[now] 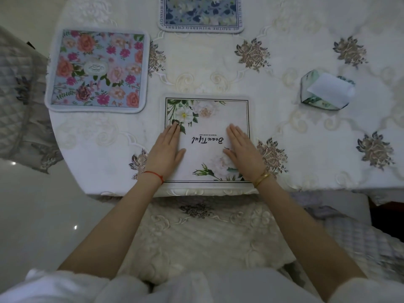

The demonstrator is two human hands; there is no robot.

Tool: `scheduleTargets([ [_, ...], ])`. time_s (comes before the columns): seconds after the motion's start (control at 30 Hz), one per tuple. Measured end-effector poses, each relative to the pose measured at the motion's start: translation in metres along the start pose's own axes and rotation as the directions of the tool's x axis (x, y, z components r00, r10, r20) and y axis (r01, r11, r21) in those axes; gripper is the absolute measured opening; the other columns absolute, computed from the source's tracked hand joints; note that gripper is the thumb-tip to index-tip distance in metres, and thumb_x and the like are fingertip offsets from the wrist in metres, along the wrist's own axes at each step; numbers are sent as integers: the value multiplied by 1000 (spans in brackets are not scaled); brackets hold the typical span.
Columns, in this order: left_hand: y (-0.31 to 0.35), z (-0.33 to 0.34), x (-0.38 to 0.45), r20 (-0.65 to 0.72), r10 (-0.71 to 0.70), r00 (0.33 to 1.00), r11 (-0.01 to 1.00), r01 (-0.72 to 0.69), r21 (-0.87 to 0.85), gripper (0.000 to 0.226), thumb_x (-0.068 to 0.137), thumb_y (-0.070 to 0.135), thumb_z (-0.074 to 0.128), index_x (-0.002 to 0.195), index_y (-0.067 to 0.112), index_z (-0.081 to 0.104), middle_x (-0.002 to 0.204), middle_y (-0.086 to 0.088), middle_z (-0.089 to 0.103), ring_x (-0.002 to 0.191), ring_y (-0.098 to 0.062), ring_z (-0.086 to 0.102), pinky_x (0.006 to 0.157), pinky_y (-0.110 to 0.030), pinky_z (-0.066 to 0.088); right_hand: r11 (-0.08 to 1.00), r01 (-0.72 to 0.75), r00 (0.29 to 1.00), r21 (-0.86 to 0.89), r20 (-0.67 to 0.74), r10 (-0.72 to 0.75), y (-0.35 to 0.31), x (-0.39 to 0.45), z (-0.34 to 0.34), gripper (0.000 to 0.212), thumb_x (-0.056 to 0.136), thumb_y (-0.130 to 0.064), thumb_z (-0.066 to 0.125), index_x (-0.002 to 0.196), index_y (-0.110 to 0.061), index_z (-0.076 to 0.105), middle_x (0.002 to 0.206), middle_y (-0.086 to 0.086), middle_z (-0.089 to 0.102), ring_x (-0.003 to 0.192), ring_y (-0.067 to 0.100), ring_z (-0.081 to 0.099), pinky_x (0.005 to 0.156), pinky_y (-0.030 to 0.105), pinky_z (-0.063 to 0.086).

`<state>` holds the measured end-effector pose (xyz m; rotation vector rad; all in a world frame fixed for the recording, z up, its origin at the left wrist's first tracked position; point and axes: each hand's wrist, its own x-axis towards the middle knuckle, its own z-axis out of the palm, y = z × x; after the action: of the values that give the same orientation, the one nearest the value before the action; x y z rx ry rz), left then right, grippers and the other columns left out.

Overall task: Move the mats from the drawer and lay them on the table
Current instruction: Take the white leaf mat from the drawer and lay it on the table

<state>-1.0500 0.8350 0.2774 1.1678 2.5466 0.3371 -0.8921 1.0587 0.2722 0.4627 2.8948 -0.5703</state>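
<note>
Both palms lie flat on the white floral mat, which sits at the near edge of the table, directly under the fingers. The left hand presses its left part and the right hand its right part, each with straight fingers held together and thumbs angled inward toward the printed word between them. Neither hand pinches or curls around anything. The mat looks nearly square, so no long axis matters; its edges run roughly parallel to the table edge just behind the wrists, and both hands are equally near it. Judging from this, the mat is already laid and only needs smoothing or a slight nudge outward from the fingertips.

Beyond the left fingertips and off to their left lies the pink rose mat; farther ahead, past both sets of fingertips, the blue floral mat is cut by the frame. A tissue box stands well to the right of the right hand. An embroidered tablecloth covers the surface; the drawer is not in view
</note>
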Motion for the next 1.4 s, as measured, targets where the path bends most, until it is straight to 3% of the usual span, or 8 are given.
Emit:
scheduleTargets([
  [0.3,-14,-3,-41,15,-88,996,996,88,33,67,98,35,44,151,6,14,160,-10,13,148,-27,10,121,-37,9,987,-156,987,-38,-40,154,21,-49,-7,68,99,-41,40,151,-5,15,160,8,12,148,21,8,121,38,14],
  [0.47,18,5,-55,27,0,1000,999,-1,38,69,98,35,46,151,5,14,159,-13,14,148,-28,8,119,-33,1,999,-16,1000,-50,-5,16,-22,-55,4,74,98,-46,41,152,-7,9,161,8,7,148,21,0,120,34,7],
  [0.63,37,17,-58,81,2,997,999,-6,39,70,99,37,42,152,6,6,161,-11,5,149,-24,2,122,-36,6,999,8,997,-53,76,-4,-43,-51,17,80,92,-59,20,152,-6,10,161,8,8,148,22,6,121,38,15],
  [0.83,18,16,-74,41,-44,998,997,41,68,71,99,40,39,152,9,4,161,-6,2,149,-20,2,119,-30,-1,997,-35,997,-69,60,39,-15,-76,10,76,94,-55,26,152,-10,6,161,4,3,148,17,5,121,33,11],
  [0.97,0,13,-88,36,-66,997,996,63,67,70,99,38,41,152,9,6,161,-6,5,149,-21,4,117,-28,-3,995,-80,995,-67,61,84,0,-96,6,74,97,-43,45,152,-10,9,160,3,6,148,17,6,121,36,13],
  [1.13,-8,12,-92,47,-78,996,992,73,99,70,97,36,46,150,3,14,160,-11,13,148,-25,8,122,-37,6,992,-119,989,-36,87,122,6,-103,-5,72,98,-38,46,152,-9,8,161,3,5,148,17,2,122,35,8],
  [1.4,18,16,-85,15,-5,1000,1000,5,15,69,99,35,42,152,6,8,161,-9,5,149,-24,4,120,-32,1,998,-6,993,-59,118,12,-15,-83,7,89,86,-68,9,152,-9,8,161,6,5,148,19,3,121,35,13],
])
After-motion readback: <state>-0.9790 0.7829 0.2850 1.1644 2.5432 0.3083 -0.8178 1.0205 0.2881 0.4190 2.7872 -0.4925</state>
